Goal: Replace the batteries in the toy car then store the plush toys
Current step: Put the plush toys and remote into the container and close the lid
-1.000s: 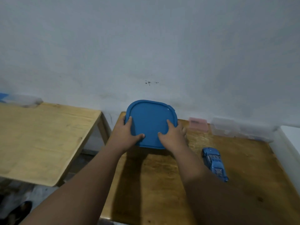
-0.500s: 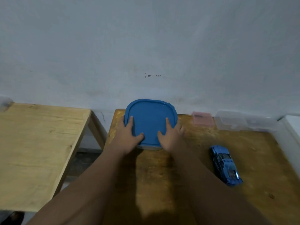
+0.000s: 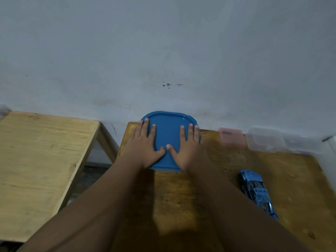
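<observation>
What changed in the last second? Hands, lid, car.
Both hands went from clasping the blue lid's sides to lying flat on top of it: the left hand and right hand now press it with straight fingers. The lid looks pushed down flatter. The toy car, pink box and clear box stayed put on the table.

At the far edge of the bench (image 3: pixel 181 197), hard against the wall (image 3: pixel 163 51): the lid (image 3: pixel 169 131), with the left hand (image 3: pixel 143 146) flat on its left half and the right hand (image 3: pixel 185 148) flat on its right half, fingers pointing toward the wall, thumbs close together near the middle. Right of the lid, along the wall: a small box (image 3: pixel 231 138), and just beside it, further right, a bigger box (image 3: pixel 265 140). Nearer, right of the right forearm, on the same bench: the toy car (image 3: pixel 258 191), lying slantwise; off to the left, across a gap, a second bench (image 3: pixel 41 160).
</observation>
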